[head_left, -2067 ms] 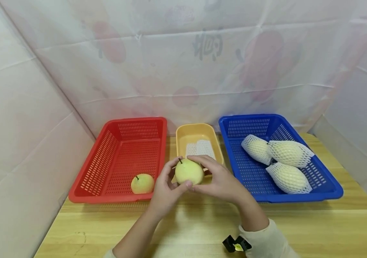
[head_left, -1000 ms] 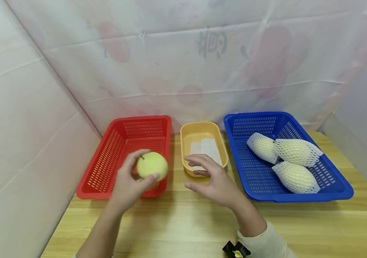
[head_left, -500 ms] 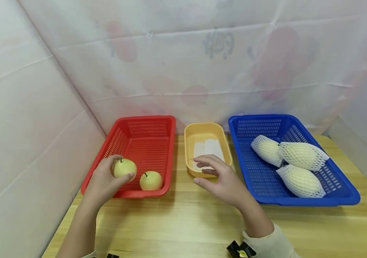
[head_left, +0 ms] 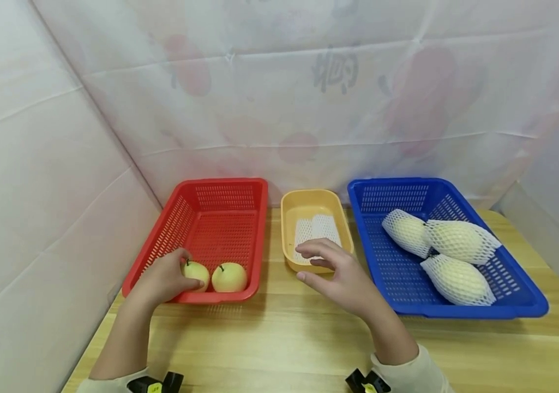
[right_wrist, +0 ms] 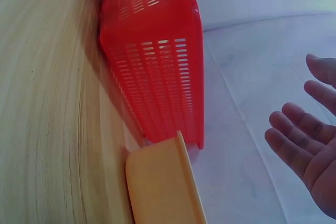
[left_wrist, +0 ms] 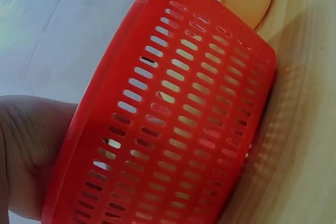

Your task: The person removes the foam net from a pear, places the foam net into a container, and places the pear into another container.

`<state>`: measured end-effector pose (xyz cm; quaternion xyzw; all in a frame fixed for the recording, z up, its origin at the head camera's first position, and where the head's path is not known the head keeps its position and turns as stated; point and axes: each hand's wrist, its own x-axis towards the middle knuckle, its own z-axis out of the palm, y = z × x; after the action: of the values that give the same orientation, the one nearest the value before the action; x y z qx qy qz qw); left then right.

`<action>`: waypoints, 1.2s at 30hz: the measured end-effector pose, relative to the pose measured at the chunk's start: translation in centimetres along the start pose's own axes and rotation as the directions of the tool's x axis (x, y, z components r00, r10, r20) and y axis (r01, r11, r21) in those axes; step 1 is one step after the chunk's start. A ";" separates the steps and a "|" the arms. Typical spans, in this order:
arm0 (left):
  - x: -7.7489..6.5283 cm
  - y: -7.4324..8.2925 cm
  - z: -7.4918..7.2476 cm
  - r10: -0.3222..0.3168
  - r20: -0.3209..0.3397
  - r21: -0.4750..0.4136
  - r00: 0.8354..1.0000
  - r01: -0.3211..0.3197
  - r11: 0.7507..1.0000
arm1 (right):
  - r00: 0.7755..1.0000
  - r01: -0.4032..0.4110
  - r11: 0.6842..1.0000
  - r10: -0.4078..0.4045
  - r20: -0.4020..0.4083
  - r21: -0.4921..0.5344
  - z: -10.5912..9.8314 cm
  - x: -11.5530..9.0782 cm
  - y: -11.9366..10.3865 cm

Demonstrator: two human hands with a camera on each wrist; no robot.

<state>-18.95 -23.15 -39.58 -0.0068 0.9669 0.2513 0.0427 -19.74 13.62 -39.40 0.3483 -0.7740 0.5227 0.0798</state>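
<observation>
My left hand (head_left: 161,279) reaches over the front left rim of the red basket (head_left: 230,215) and grips a yellow-green pear (head_left: 198,274), thumb on its near side, low in the basket. Just right of it lies a second bare pear (head_left: 229,277). In the left wrist view, the basket's slotted wall (left_wrist: 178,98) hides the pear and most of the fingers. My right hand (head_left: 338,275) hovers in front of the yellow tray (head_left: 308,200) with fingers relaxed and apart, holding nothing. White foam net sleeves (head_left: 325,229) lie in that tray.
A blue basket (head_left: 456,312) stands on the right with three pears in foam nets (head_left: 457,279) inside. All containers sit on a wooden table (head_left: 259,344). A pale printed cloth (head_left: 259,109) hangs behind them.
Both hands held the pear at first. The right hand let go and stayed near the yellow tray, while my left hand carried the pear leftward and down into the red basket.
</observation>
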 end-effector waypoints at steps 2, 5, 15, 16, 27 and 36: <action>0.1 0.1 0.0 -0.007 0.008 0.003 1.000 0.007 1.000 | 1.000 -0.006 1.000 0.006 0.004 -0.008 0.0 0.0 0.0; 0.1 0.1 0.0 -0.014 0.010 0.005 1.000 0.014 1.000 | 1.000 -0.015 1.000 0.015 0.007 -0.020 0.0 -0.1 0.0; -0.2 0.5 -0.4 0.033 0.019 0.000 0.999 -0.033 0.999 | 0.999 -0.035 0.999 0.036 0.015 -0.035 -0.1 -0.2 0.2; -0.2 0.6 -0.4 0.034 0.019 0.003 0.999 -0.034 0.999 | 0.999 -0.033 0.999 0.034 0.015 -0.035 -0.1 -0.2 0.2; -0.9 1.7 -0.5 0.093 -0.073 0.026 0.993 -0.091 0.995 | 0.999 -0.043 0.989 0.039 -0.030 -0.142 -1.1 0.3 -0.1; -1.3 5.7 1.6 0.358 -0.284 0.007 0.889 -0.372 0.928 | 0.978 -0.175 0.927 0.125 -0.167 -0.332 -5.8 -1.4 0.2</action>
<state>-17.77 -17.41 -38.14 0.1384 0.9409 0.2741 -0.1427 -20.20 19.31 -37.65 0.2305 -0.8702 0.4072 0.1543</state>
